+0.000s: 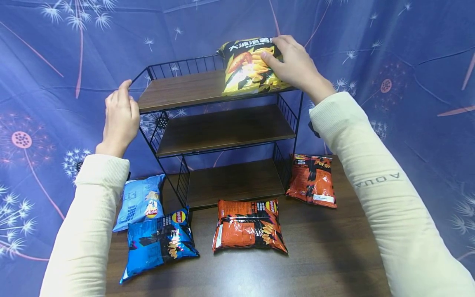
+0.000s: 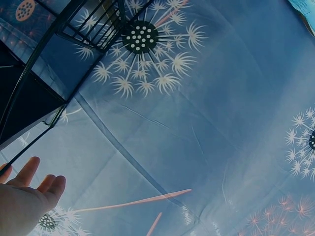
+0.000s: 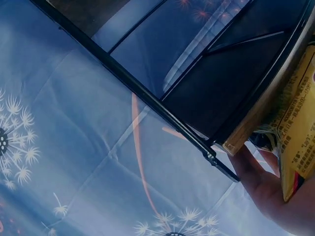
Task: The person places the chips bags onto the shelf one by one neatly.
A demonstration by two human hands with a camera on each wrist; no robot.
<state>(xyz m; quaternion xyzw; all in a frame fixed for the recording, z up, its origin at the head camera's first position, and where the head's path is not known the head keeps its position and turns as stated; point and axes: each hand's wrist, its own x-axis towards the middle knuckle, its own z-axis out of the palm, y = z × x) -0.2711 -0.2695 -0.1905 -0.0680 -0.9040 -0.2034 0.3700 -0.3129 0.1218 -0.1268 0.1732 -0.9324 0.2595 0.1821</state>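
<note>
My right hand (image 1: 297, 64) grips a black-and-yellow chip bag (image 1: 248, 72) at its right side. The thumb lies across its front, and the other fingers go over the top edge, partly hidden. The bag stands on the right part of the top board of a three-tier rack (image 1: 185, 88) with black wire sides. In the right wrist view, the yellow bag (image 3: 298, 123) shows at the board's edge beside the hand (image 3: 268, 189). At the rack's top left corner, my left hand (image 1: 120, 117) touches the frame; the left wrist view shows its fingers (image 2: 29, 169) fairly straight.
Two blue chip bags, a light one (image 1: 139, 200) and a darker one (image 1: 157, 243), lie left on the wooden table (image 1: 315, 255). An orange chip bag (image 1: 248, 227) lies before the rack, another (image 1: 313, 179) at its right. A blue dandelion-print cloth (image 1: 400, 62) hangs behind.
</note>
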